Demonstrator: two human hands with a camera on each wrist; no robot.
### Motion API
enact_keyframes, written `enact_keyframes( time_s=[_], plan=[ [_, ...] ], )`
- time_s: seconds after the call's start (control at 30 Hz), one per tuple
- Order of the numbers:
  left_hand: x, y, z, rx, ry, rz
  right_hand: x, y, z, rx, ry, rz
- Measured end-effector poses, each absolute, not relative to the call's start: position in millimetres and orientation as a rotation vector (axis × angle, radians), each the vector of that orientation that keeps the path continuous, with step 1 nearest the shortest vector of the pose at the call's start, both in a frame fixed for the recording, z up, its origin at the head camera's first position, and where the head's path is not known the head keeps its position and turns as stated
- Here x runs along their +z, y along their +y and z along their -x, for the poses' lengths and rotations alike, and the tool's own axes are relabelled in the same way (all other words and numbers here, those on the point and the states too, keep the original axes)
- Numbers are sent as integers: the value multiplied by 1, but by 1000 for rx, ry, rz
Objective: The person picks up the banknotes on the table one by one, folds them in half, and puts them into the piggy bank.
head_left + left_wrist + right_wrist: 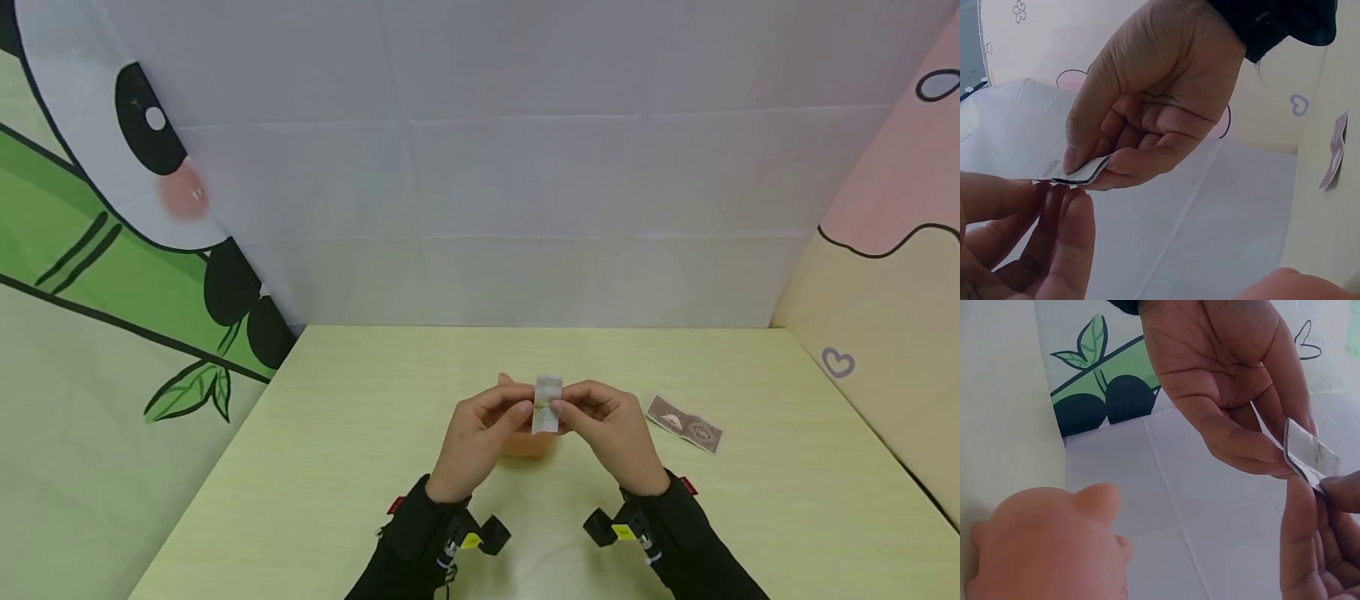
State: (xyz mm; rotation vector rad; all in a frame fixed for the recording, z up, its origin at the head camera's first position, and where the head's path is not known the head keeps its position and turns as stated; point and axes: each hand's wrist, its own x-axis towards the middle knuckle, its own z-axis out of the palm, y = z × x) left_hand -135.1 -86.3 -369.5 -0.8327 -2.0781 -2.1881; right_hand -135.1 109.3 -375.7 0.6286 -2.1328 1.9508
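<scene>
Two hands up over a pale yellow-green table [360, 433] with a faint wood grain. Between them, a small folded note [547, 404]: thin, flat paper, a long rectangle, whitish grey with a little green print. Held in the air, standing tall and narrow, above a round peach-pink toy pig [1047, 550]. Smooth, soft-looking plastic, with a small pointy ear.

Left hand [480, 437]: fingers bent, thumb and fingertips [1254, 464] pinching the note's left edge. Right hand [611, 437]: fingers curled, thumb and first finger [1085, 164] pinching the right edge. Both palms partly open behind the pinch.

Black sleeves and small black wrist boxes on both arms.

Off to the right, flat on the table, well apart from the hands: another note [685, 424], brownish, crinkly.

All around: smooth white cloth walls with fold lines, a panda picture [150, 142] on the left.
</scene>
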Motion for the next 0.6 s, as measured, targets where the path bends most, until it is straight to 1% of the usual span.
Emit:
enact_keyframes(
  time_s=[0.3, 0.6],
  plan=[
    [-369, -85, 134, -2247, -2065, 862, -376, 110, 135, 1948, -2121, -655],
    [-371, -83, 135, -2210, -2095, 845, -376, 110, 135, 1963, -2070, -723]
  ],
)
